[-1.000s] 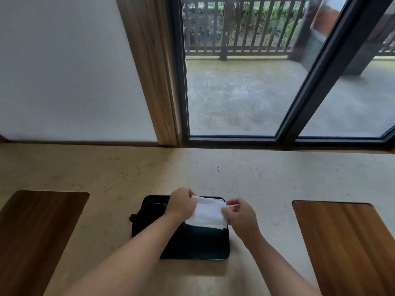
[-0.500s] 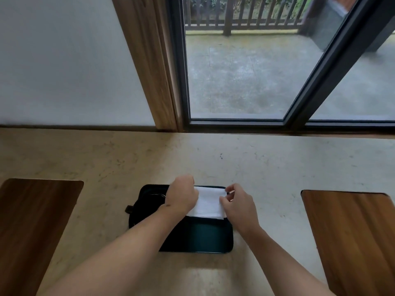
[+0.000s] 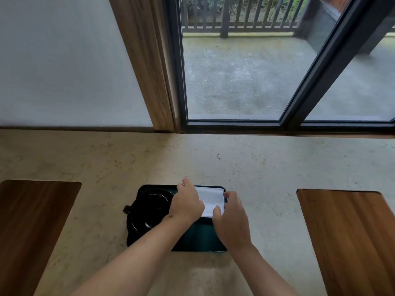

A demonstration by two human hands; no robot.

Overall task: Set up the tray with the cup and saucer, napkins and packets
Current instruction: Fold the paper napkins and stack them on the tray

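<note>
A dark rectangular tray (image 3: 198, 242) lies on the stone counter in front of me. On its left half stands a black cup on a black saucer (image 3: 149, 210), the cup's handle sticking out to the left. A folded white napkin (image 3: 210, 200) lies flat in the tray's far right corner. My left hand (image 3: 187, 202) rests on the napkin's left edge and my right hand (image 3: 232, 218) pinches its right edge, thumb and fingers on the paper. No packets are in sight.
Two wooden boards are set into the counter, one at the left (image 3: 32, 227) and one at the right (image 3: 350, 233). Behind the counter are a white wall, a wooden post and a glass door onto a terrace.
Both hands have lowered the napkin from a lifted, tilted hold down flat into the tray's far right corner. The camera has tipped a little.
</note>
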